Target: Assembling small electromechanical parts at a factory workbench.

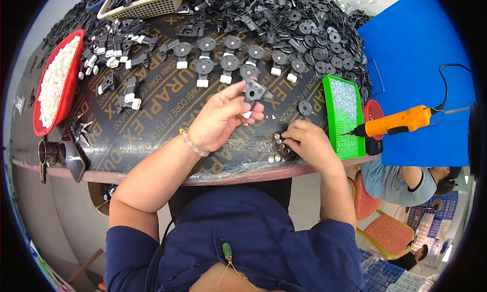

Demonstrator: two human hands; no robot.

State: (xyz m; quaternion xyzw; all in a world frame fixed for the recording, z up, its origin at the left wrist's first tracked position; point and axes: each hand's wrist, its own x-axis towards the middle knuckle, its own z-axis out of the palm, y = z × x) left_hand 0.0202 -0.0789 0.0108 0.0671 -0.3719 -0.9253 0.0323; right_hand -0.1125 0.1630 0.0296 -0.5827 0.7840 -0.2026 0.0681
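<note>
Raised over the middle of the table, my left hand grips a black plastic bracket with a round hole in it. A small white block shows at the bracket's lower end, between my fingers. My right hand is down on the table near its front edge, fingertips drawn together among several small round metal pieces. Whatever those fingertips hold is hidden. Just beyond this hand lies a black disc. Farther off, several black round-headed parts with white ends stand in rows.
A red basket of white pieces is at the left. Black parts heap along the back, beside a beige basket. At right are a green tray of small screws, a red bowl and an orange electric screwdriver.
</note>
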